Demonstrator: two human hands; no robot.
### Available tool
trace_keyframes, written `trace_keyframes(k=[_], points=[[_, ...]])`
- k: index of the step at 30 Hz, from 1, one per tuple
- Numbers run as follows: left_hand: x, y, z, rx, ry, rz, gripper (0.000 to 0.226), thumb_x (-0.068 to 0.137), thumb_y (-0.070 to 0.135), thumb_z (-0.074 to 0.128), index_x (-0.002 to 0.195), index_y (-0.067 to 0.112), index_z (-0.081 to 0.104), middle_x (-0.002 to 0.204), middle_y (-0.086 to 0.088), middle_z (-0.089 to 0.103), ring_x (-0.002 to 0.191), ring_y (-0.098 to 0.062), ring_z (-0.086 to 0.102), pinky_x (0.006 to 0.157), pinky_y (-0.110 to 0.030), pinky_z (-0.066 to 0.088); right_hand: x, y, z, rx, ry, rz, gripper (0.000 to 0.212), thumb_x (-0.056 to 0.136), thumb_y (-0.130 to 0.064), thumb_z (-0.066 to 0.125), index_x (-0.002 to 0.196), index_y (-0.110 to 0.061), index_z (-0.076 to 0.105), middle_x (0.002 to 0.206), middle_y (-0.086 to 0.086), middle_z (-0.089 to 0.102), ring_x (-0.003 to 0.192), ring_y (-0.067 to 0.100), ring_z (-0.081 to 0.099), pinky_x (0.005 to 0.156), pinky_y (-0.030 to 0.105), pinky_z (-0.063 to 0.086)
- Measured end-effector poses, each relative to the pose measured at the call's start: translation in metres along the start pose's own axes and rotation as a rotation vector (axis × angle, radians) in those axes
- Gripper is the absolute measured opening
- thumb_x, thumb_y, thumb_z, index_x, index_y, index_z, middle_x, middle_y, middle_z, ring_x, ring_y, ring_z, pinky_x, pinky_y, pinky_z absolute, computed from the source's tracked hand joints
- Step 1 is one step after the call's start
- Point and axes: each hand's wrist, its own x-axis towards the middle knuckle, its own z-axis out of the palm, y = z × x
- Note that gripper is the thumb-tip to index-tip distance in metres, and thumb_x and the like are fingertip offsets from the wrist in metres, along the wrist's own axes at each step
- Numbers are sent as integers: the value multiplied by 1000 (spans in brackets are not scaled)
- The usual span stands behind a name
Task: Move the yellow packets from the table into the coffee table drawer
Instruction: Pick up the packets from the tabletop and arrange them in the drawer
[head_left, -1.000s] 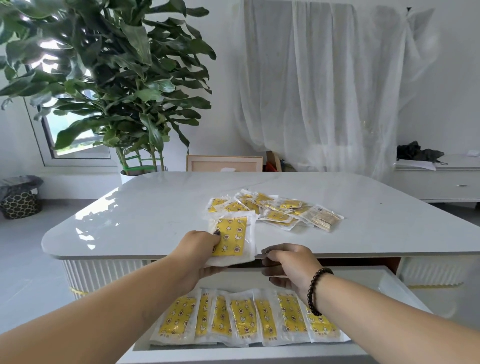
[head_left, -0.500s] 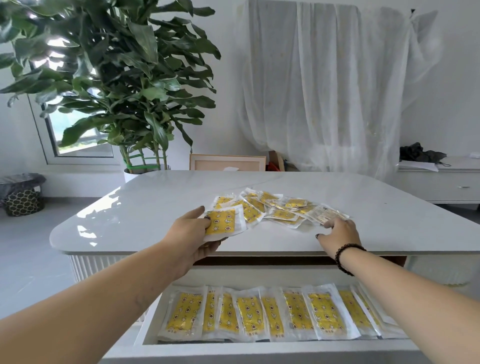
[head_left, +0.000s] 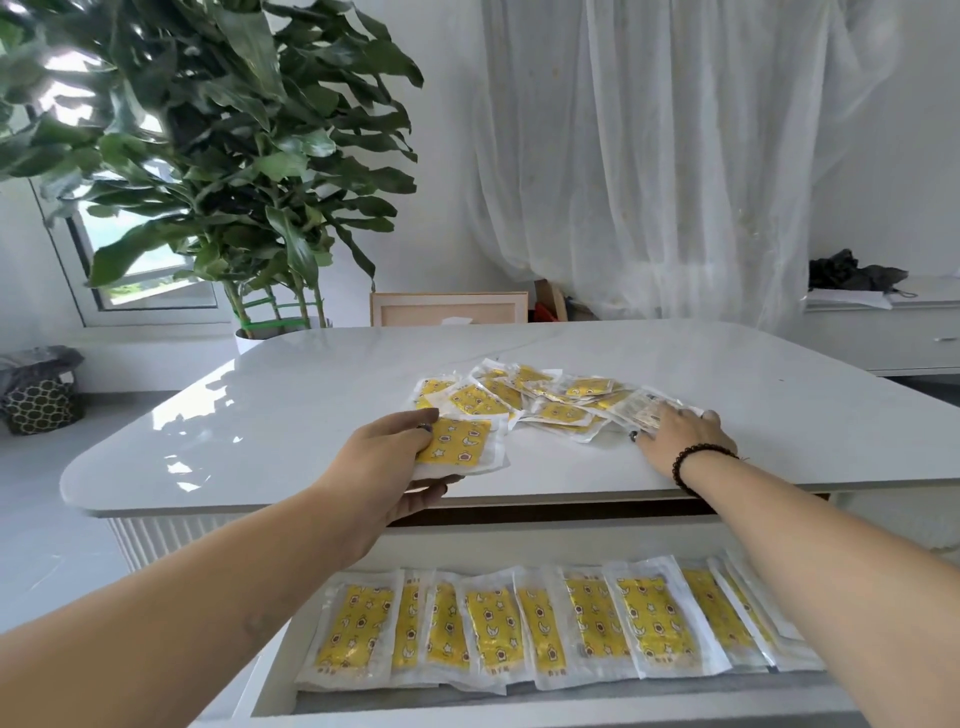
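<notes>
A loose pile of yellow packets (head_left: 545, 400) lies on the white coffee table (head_left: 311, 395) near its front edge. My left hand (head_left: 384, 467) grips one yellow packet (head_left: 460, 449) at its left end, thumb on top and fingers under it, just above the table's front edge. My right hand (head_left: 680, 434) rests flat on the right end of the pile, fingers spread over a pale packet. Below, the open drawer (head_left: 519, 540) holds a row of several yellow packets (head_left: 550, 626) laid side by side.
A large potted plant (head_left: 223, 171) stands behind the table's left corner. A wooden frame (head_left: 449, 307) leans behind the table, with white sheer curtains beyond. A low white cabinet (head_left: 883, 338) stands at the right, a patterned basket (head_left: 41, 405) on the floor at the left.
My right hand left the drawer, rose to the table and now lies on the pile's right end. My left hand lifted its packet from the drawer edge and holds it over the table.
</notes>
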Motion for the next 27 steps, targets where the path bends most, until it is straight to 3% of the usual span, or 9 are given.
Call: trace_keyframes(k=[5, 7, 10, 12, 14, 16, 19, 22, 27], points=[[-2, -4, 4, 20, 4, -2, 29, 100, 10, 45, 118, 20, 65, 101, -13, 69, 68, -21, 68, 66, -32, 59, 5, -1, -5, -324, 117, -179, 37, 91, -11, 37, 121, -17, 58, 123, 3, 58, 118, 22, 48, 87, 32, 44], [-3, -3, 3, 20, 7, -2, 28, 100, 10, 46, 117, 21, 66, 102, -13, 69, 70, -22, 68, 66, -33, 60, 4, -5, -6, -437, 231, -255, 33, 90, -9, 39, 113, -17, 60, 115, 2, 62, 112, 22, 51, 87, 31, 41], [-2, -1, 0, 23, 18, 3, 29, 100, 10, 46, 115, 22, 68, 98, -11, 70, 66, -20, 68, 63, -33, 59, 3, -15, -3, -303, 368, -375, 26, 92, -8, 44, 116, -8, 53, 110, 8, 58, 99, 27, 57, 73, 33, 47], [0, 0, -2, 27, 23, 9, 29, 100, 10, 46, 116, 23, 67, 96, -10, 70, 63, -19, 69, 61, -32, 59, 1, -26, -3, -235, 332, -493, 41, 88, 0, 44, 128, -10, 40, 117, 11, 49, 86, 29, 57, 60, 32, 41], [0, 0, -4, 29, 26, 11, 29, 100, 10, 47, 117, 23, 66, 96, -10, 71, 62, -19, 69, 60, -31, 59, -1, -36, -1, -291, 303, -593, 53, 84, 6, 44, 132, -16, 37, 130, 12, 39, 85, 29, 57, 58, 31, 37], [0, 1, -5, 26, 28, 11, 29, 100, 10, 47, 117, 23, 66, 96, -10, 71, 62, -18, 69, 61, -31, 60, -4, -46, 4, -373, 289, -609, 43, 87, 2, 42, 125, -16, 48, 138, 11, 33, 99, 30, 55, 61, 32, 41], [0, 3, -7, 27, 29, 7, 29, 100, 11, 47, 117, 23, 66, 97, -9, 70, 65, -19, 69, 60, -30, 60, -6, -57, 12, -399, 213, -535, 31, 95, -18, 36, 121, -15, 53, 133, 6, 41, 119, 27, 45, 80, 36, 50], [1, 3, -10, 31, 25, 4, 29, 100, 11, 47, 118, 24, 65, 99, -10, 71, 66, -19, 70, 60, -30, 60, -5, -63, 13, -419, 195, -520, 43, 98, -42, 32, 126, -16, 51, 132, 4, 44, 123, 26, 42, 86, 35, 47], [-1, 5, -15, -9, 9, -8, 28, 100, 7, 44, 121, 14, 62, 96, -17, 72, 64, -25, 73, 62, -33, 61, -6, -66, 13, -617, 136, -597, 43, 102, -45, 25, 132, -25, 49, 133, 4, 46, 126, 26, 41, 89, 33, 45]])
